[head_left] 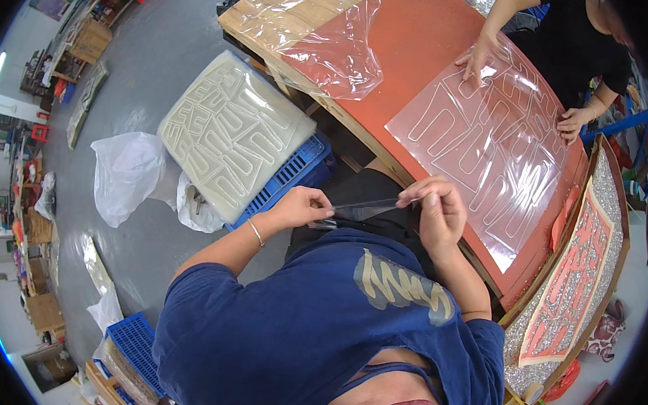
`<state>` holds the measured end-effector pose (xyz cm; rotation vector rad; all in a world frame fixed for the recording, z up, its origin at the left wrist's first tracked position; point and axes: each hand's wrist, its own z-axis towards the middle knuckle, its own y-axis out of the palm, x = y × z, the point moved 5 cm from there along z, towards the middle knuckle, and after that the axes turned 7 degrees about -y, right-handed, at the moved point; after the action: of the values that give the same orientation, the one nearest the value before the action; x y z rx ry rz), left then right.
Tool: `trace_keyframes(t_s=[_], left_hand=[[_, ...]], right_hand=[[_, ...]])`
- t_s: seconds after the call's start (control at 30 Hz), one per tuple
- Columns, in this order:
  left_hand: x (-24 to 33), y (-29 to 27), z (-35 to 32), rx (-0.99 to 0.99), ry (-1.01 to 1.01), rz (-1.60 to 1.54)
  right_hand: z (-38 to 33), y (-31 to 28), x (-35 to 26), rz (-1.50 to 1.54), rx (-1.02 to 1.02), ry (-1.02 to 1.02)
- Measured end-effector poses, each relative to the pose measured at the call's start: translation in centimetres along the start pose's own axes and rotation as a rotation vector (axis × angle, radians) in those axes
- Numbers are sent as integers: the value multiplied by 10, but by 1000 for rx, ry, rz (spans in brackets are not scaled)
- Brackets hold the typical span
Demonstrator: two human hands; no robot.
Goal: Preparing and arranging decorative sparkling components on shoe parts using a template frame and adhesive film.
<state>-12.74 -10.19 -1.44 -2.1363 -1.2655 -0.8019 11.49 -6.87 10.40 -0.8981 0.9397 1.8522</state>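
Observation:
My left hand point(303, 206) and my right hand point(440, 212) are raised in front of my lap, each pinching one end of a small piece of clear plastic film point(368, 208). The film stretches between them over my dark shorts. To the right, a large transparent sheet with looped cut outlines point(483, 149) lies on the red tabletop point(415, 52). A co-worker's hands point(479, 62) rest on its far part. Left of my left hand, a thick stack of similar outlined sheets point(232, 126) sits on a blue plastic crate point(290, 172).
Crumpled clear film point(341, 51) covers the table's far left corner. White plastic bags point(125, 172) lie beside the stack. At right stands a glittery silver board point(603, 190) with a red cut-out panel point(570, 284). Another blue crate point(137, 347) is at lower left.

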Motion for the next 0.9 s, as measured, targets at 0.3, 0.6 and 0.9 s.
trace_keyframes(t_s=[0.3, 0.6, 0.9], left_hand=[[11, -7, 30, -226, 84, -297], [41, -1, 46, -494, 51, -84], [70, 80, 81, -717, -21, 207]], right_hand=[[16, -87, 32, 96, 429, 119], [-44, -130, 27, 134, 677, 74], [-209, -149, -16, 350, 1083, 154]])
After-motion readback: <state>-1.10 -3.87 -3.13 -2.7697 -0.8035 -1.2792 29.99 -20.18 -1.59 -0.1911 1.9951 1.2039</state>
